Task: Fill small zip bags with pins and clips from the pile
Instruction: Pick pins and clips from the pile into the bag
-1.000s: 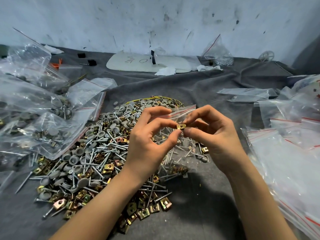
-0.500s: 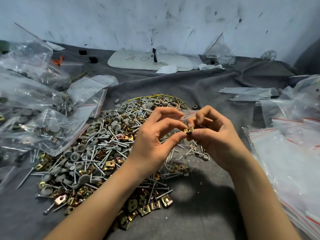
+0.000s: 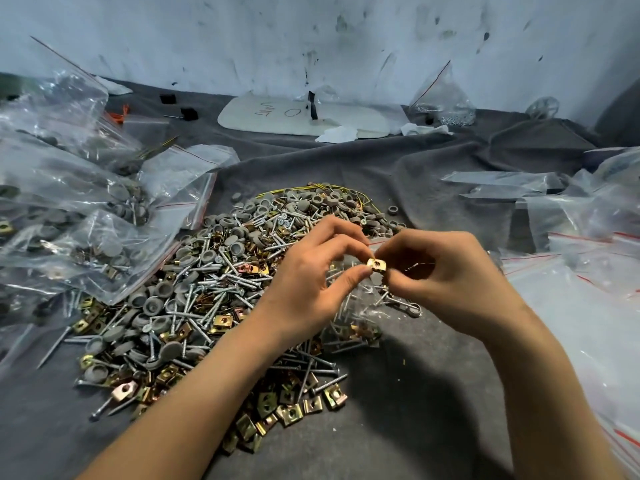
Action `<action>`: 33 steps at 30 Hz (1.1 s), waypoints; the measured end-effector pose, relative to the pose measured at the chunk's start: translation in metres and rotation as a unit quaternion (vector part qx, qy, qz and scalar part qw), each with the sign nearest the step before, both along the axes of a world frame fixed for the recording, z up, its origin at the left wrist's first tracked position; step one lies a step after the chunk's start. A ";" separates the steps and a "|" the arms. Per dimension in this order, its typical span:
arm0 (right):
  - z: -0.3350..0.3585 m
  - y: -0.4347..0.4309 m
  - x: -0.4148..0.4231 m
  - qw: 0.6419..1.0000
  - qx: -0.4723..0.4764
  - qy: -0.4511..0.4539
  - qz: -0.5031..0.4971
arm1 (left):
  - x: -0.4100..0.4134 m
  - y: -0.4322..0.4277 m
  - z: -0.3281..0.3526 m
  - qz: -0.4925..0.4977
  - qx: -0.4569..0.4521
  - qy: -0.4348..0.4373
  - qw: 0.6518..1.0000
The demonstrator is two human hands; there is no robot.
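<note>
Head: brass sq. clip [image 3: 376,265], 1 hole, betw. L hand [image 3: 304,289] & R hand [image 3: 450,282]

Left grip [image 3: 304,282], right grip [image 3: 450,275] meet, fingertips pinching clip [image 3: 376,265].

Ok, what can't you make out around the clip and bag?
Head view:
small zip bag mouth: hidden behind left hand and right hand.
brass clip far side: covered by fingertips.
Bag contents: blurred by plastic.
empty bags at right: cut off by frame edge.
</note>
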State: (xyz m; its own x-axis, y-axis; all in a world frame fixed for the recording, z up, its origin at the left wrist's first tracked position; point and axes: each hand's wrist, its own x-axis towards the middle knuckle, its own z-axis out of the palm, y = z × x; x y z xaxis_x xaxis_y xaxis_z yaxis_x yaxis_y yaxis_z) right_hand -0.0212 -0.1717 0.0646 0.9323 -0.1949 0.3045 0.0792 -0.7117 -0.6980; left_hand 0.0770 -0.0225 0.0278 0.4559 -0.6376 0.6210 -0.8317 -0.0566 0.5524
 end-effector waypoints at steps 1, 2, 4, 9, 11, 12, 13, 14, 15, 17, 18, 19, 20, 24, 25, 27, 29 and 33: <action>0.000 0.002 0.000 1.000 -0.019 0.003 -0.001 | 0.001 0.000 -0.001 0.005 0.005 -0.007 1.000; 0.000 0.002 0.000 0.999 -0.035 0.005 -0.004 | 0.001 -0.001 -0.002 0.008 0.012 -0.015 1.000; 0.000 0.003 0.001 0.998 -0.058 -0.003 -0.016 | 0.002 -0.001 -0.003 0.011 0.023 -0.031 0.999; -0.002 0.004 0.003 0.998 -0.069 0.005 -0.009 | 0.004 0.000 -0.004 0.008 0.026 -0.025 0.999; -0.004 0.004 0.005 0.997 -0.079 0.005 -0.007 | 0.004 0.000 -0.004 0.006 0.035 -0.031 0.999; -0.004 0.004 0.006 0.997 -0.080 0.005 -0.006 | 0.004 0.000 -0.004 0.006 0.040 -0.033 0.999; -0.005 0.004 0.006 0.997 -0.079 0.004 -0.004 | 0.004 0.000 -0.004 0.005 0.043 -0.033 0.999; -0.005 0.004 0.006 0.997 -0.077 0.004 -0.003 | 0.004 0.000 -0.004 0.005 0.044 -0.031 0.999; -0.005 0.004 0.006 0.997 -0.077 0.005 -0.002 | 0.004 0.000 -0.004 0.005 0.044 -0.030 0.999; -0.005 0.003 0.006 0.997 -0.079 0.007 -0.002 | 0.005 0.000 -0.005 0.003 0.043 -0.032 0.999; -0.005 0.003 0.006 0.997 -0.079 0.007 -0.003 | 0.005 0.000 -0.005 0.003 0.043 -0.033 0.999; -0.005 0.002 0.006 0.997 -0.078 0.007 -0.003 | 0.005 0.000 -0.005 0.003 0.044 -0.034 0.998; -0.005 0.002 0.006 0.997 -0.077 0.008 -0.002 | 0.005 0.001 -0.005 0.004 0.044 -0.034 0.998; -0.005 0.002 0.008 0.997 -0.071 0.012 0.004 | 0.006 0.001 -0.004 0.000 0.039 -0.028 0.999; -0.006 0.002 0.008 0.998 -0.069 0.014 0.006 | 0.006 0.001 -0.004 0.000 0.039 -0.029 0.999; -0.007 0.002 0.008 0.998 -0.066 0.014 0.008 | 0.006 0.001 -0.004 -0.001 0.042 -0.034 0.999; -0.007 0.002 0.008 0.997 -0.069 0.014 0.013 | 0.006 0.002 -0.004 -0.004 0.046 -0.040 0.998; -0.006 0.003 0.008 0.997 -0.071 0.013 0.024 | 0.007 0.002 -0.004 -0.019 0.046 -0.047 0.998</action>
